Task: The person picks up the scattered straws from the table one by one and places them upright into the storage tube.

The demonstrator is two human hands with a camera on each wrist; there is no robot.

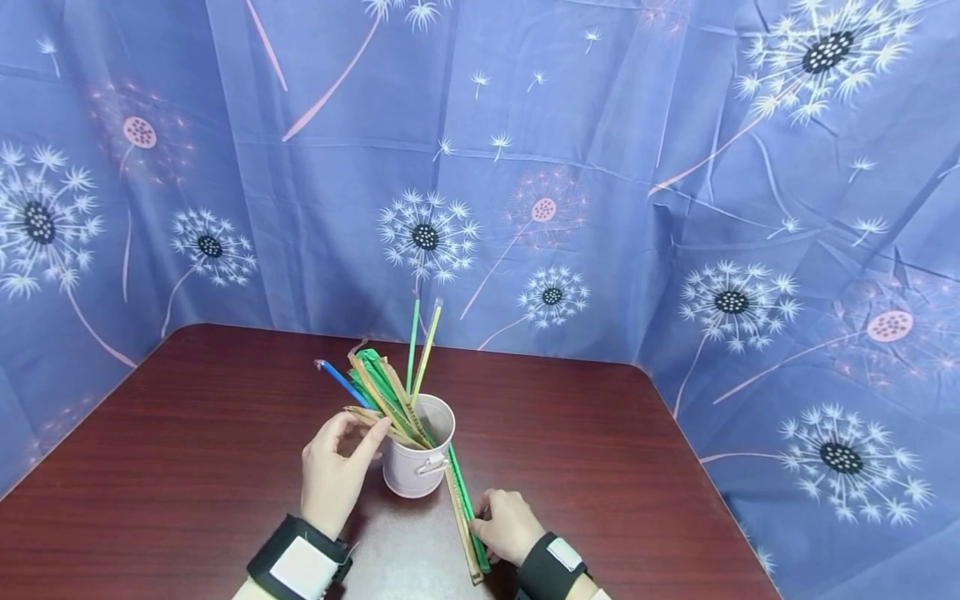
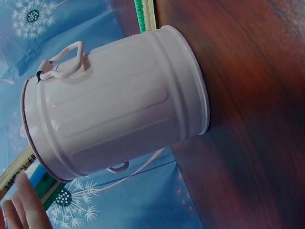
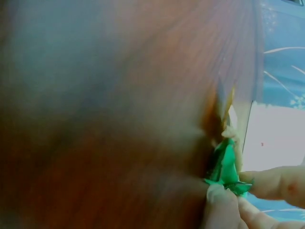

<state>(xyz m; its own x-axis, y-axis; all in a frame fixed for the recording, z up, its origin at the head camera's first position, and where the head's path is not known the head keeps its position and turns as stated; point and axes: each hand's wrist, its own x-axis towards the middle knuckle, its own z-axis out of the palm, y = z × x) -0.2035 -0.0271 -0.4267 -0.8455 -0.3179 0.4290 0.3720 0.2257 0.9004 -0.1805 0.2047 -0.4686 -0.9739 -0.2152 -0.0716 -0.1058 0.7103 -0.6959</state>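
Observation:
A small pale-pink metal bucket (image 1: 417, 472) with side handles stands upright on the table. Several long thin tan packets and crumpled green packets (image 1: 369, 363) lean out of it toward the left. At the rim my left hand (image 1: 333, 475) pinches a tan packet (image 2: 18, 166) with printed lettering; in the left wrist view its fingers show in the lower left corner. To the right of the bucket, a green packet (image 1: 463, 487) and a tan packet (image 1: 459, 518) lie side by side on the table. My right hand (image 1: 508, 527) pinches the near end of the green one.
A blue stick (image 1: 341, 382), a green stick (image 1: 413, 343) and a yellow stick (image 1: 428, 350) also stick out of the bucket. The dark red-brown table (image 1: 615, 467) is enclosed by a blue dandelion-print curtain (image 1: 480, 167).

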